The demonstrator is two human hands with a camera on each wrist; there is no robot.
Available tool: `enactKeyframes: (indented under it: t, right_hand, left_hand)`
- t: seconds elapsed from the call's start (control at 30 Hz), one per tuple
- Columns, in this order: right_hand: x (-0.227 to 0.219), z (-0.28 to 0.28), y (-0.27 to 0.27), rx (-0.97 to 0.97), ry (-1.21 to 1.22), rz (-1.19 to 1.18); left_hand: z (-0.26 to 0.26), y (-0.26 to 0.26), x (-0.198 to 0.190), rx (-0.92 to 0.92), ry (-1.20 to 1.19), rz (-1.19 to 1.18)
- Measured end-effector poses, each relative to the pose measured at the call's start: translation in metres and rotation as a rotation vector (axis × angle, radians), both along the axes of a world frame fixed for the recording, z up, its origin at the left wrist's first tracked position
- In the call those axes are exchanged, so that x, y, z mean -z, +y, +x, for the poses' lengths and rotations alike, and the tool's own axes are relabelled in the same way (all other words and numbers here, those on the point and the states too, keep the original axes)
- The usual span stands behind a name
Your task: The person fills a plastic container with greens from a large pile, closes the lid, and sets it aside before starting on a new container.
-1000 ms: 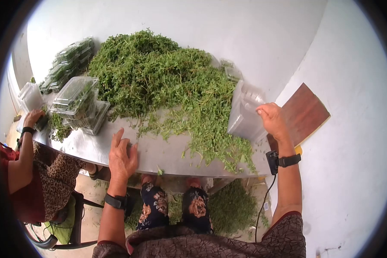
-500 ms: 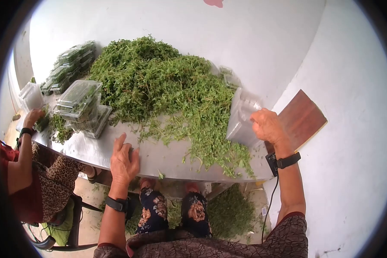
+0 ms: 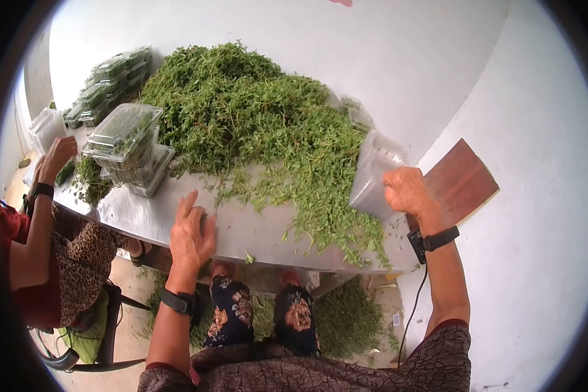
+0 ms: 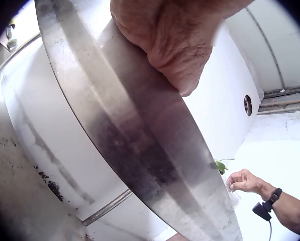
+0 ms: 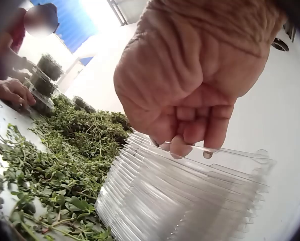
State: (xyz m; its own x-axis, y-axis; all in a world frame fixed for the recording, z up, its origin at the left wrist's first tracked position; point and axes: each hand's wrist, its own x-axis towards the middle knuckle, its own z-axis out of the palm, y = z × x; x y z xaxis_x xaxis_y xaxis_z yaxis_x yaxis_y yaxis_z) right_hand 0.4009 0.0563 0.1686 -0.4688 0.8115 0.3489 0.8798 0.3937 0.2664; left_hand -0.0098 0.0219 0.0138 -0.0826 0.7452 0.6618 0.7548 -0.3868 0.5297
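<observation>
Nested clear plastic clamshell containers (image 5: 180,201) form a stack at the right end of the metal table (image 3: 255,232). My right hand (image 3: 408,191) is at this stack with its fingers curled. The right wrist view shows its fingertips pinching the rim of the outermost container. My left hand (image 3: 193,228) rests by the table's front edge with relaxed fingers and holds nothing. A large heap of leafy green stems (image 3: 255,111) spreads between the hands and reaches the stack's left side.
Lidded boxes of greens (image 3: 123,134) are piled left of the heap, with more filled boxes (image 3: 108,88) behind. Another person's hand (image 3: 60,151) is at the far left. A reddish-brown board (image 3: 460,183) leans by the right wall. Loose greens (image 3: 346,317) lie under the table.
My right hand has come slightly left and down onto the container stack. My left hand stays almost still by the table edge. The other person's hand has risen.
</observation>
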Motion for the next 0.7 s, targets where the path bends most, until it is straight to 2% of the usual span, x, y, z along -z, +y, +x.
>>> enactKeyframes:
  t: [0.33, 0.47, 0.53, 0.7]
  right_hand:
    - [-0.018, -0.007, 0.0, -0.023, -0.188, 0.081]
    - [-0.027, 0.004, 0.002, 0.009, -0.181, 0.133]
    - [-0.036, 0.011, 0.002, 0.066, -0.13, 0.287]
    - [-0.048, 0.019, 0.001, 0.167, -0.073, 0.367]
  left_hand:
    - [0.001, -0.001, -0.002, -0.016, -0.016, -0.049]
    - [0.002, -0.001, -0.004, -0.011, -0.025, -0.038]
    - [0.003, -0.003, -0.006, -0.017, -0.039, -0.066]
    - [0.002, -0.002, -0.005, -0.01, -0.037, -0.042]
